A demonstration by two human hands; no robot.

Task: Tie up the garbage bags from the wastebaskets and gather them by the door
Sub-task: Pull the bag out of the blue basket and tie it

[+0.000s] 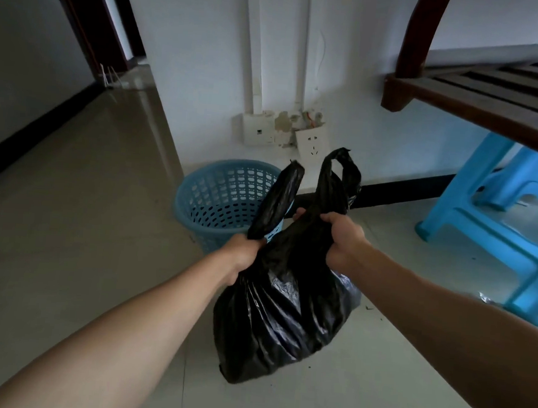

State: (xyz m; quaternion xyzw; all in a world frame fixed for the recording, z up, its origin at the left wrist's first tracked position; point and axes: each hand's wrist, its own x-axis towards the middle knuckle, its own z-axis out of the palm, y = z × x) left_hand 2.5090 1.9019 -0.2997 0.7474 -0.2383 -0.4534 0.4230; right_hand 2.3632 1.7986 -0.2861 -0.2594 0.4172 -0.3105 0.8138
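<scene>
Both hands were clamped tight on the black garbage bag (285,316) in the middle of the frame. The left hand (245,254) was fisted round one handle loop (277,198), the right hand (344,241) round the other bunched handle (339,177), fingers fully curled. The loops crossed above the fists. The blue wastebasket (217,194) sat just behind the bag, with a blue stool (483,218) off to the right.

The left hand (245,253) and right hand (343,241) are bare; the left forearm (125,324) and right forearm (444,311) are bare too, uncovered to the frame's edge.
</scene>
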